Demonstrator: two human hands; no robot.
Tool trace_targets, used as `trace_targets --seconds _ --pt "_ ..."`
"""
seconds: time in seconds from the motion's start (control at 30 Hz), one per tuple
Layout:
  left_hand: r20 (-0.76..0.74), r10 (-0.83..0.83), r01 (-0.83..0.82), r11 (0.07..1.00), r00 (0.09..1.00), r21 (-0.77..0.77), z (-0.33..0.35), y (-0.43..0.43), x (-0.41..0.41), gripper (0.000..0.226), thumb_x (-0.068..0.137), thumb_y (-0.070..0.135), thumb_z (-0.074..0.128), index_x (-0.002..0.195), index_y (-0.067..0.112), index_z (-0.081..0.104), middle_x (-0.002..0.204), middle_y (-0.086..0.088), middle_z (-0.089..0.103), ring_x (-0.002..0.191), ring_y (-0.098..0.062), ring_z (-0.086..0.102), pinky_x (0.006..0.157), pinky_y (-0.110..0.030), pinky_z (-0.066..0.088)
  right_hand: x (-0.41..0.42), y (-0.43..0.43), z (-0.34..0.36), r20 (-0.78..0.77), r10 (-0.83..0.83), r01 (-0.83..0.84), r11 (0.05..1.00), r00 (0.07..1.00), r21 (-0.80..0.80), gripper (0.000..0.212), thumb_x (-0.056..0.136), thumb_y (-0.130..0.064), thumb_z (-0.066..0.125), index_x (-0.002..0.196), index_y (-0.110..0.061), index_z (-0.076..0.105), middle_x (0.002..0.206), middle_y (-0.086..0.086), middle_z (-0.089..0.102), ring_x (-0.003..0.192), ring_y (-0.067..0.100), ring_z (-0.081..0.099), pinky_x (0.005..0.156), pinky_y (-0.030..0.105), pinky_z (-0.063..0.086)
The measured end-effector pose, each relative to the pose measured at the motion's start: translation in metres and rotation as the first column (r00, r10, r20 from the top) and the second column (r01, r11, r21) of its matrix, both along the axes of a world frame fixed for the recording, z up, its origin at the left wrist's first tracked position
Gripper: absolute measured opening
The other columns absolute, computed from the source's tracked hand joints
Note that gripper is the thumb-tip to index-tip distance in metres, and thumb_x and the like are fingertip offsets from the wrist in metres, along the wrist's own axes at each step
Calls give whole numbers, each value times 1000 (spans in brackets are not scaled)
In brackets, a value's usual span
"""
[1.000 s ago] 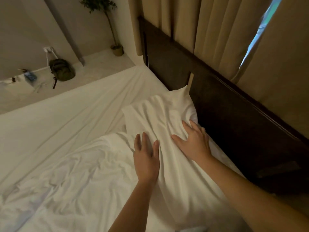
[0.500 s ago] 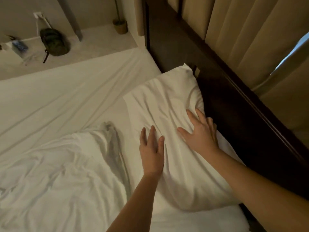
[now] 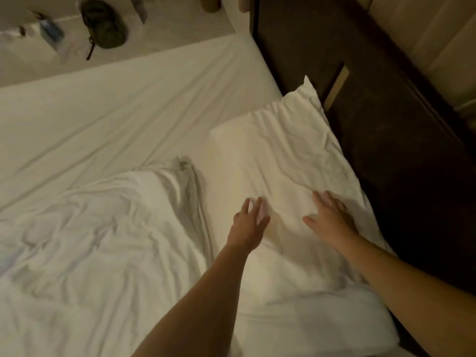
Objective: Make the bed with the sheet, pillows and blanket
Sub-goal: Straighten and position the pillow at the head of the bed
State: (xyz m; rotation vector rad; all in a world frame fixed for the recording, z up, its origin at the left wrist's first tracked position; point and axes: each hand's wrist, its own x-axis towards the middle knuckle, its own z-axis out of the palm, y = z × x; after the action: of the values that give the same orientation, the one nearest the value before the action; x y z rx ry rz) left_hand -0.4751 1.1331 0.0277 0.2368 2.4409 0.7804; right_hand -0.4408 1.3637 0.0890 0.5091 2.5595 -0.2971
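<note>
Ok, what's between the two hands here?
Only creased pillow cloth lies between the left hand and the right hand, as the head view shows.

A dark wooden headboard (image 3: 386,124) runs down the right side, with beige curtains (image 3: 425,29) behind it. On the pale floor (image 3: 180,29) lies 1 olive-green backpack (image 3: 104,24), with a blurred blue item (image 3: 50,28) to its left. A pot (image 3: 210,3) shows at the top edge.
</note>
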Motion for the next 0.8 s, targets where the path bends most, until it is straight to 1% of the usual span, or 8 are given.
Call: trace_targets --seconds 0.07,0.17,0.3,0.4,0.53,0.7,0.8 --pt "-37 14 -15 1000 999 -16 10 -14 -2 66 106 57 41 165 39 18 174 -4 11 148 -43 33 117 -53 37 -1 -13 8 -29 27 -28 1000 999 -8 82 97 -56 51 163 -30 10 170 0 9 152 30 18 116 48 35" --pt "-88 51 -53 998 995 -26 30 -41 -4 65 106 58 40 165 40 19 173 -3 13 149 -39 30 118 -51 34 -2 -37 25 -60 38 -40 998 998 -42 81 98 -55 51 162 -29 10 170 -3 9 151 30 19 111 49 41" --pt "-114 105 -107 994 988 -10 62 -97 0 65 107 56 40 165 38 19 173 -4 14 152 -36 26 122 -48 28 1 -82 52 -74 39 -44 997 996 -68 78 100 -54 50 163 -30 11 169 0 12 151 31 19 110 50 39" --pt "-125 149 -152 988 981 -15 88 -152 10 64 107 56 40 165 39 19 173 -3 14 153 -35 26 120 -50 32 9 -124 68 -100 42 -51 994 994 -97 77 100 -54 49 163 -29 12 169 0 12 152 30 18 111 50 37" --pt "-169 210 -214 977 963 -4 114 -247 31 63 106 59 39 163 43 21 172 0 17 151 -34 26 118 -53 36 25 -199 84 -122 48 -65 988 991 -141 78 100 -54 50 163 -29 13 169 1 14 151 31 20 114 49 36" --pt "-173 274 -284 958 946 -32 120 -388 60 63 106 58 40 163 40 23 172 -1 19 153 -35 24 121 -51 29 48 -311 89 -153 57 -84 981 987 -176 76 101 -51 51 163 -28 14 169 2 15 150 33 21 116 50 33" --pt "-155 312 -322 946 937 -42 123 -475 85 63 106 58 40 164 39 24 171 -1 19 152 -34 25 120 -50 30 61 -381 87 -152 56 -87 975 987 -206 75 101 -48 51 163 -27 15 169 3 15 151 34 21 118 51 31"
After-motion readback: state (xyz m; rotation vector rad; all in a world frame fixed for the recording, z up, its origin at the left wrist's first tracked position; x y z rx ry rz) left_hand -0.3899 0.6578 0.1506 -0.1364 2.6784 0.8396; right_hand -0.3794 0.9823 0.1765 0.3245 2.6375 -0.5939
